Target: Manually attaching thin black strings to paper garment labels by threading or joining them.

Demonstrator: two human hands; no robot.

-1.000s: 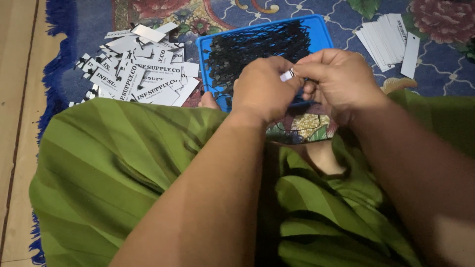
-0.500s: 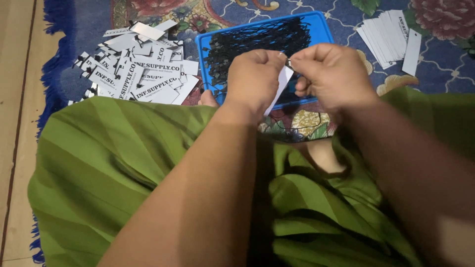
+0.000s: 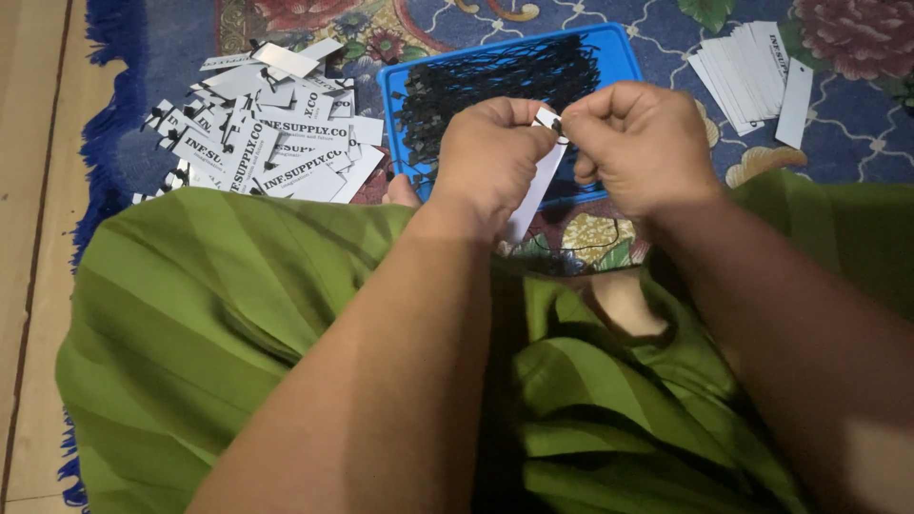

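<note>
My left hand (image 3: 490,162) pinches a narrow white paper tag (image 3: 535,186) that hangs down and to the left from its fingers. My right hand (image 3: 638,143) meets it at the tag's top end, its fingertips closed on a small black string there. Both hands hover over the near edge of a blue tray (image 3: 395,86) filled with a tangle of black strings (image 3: 495,81). My legs, in green cloth (image 3: 238,314), fill the lower view.
A loose heap of printed white tags (image 3: 267,143) lies left of the tray on a patterned blue rug (image 3: 857,124). A neat stack of white tags (image 3: 747,71) sits at the upper right. Wooden floor (image 3: 33,190) runs along the left edge.
The tag has been turned from a small end-on piece between the fingers to hanging full length below my left hand. Both hands stayed over the tray's near edge.
</note>
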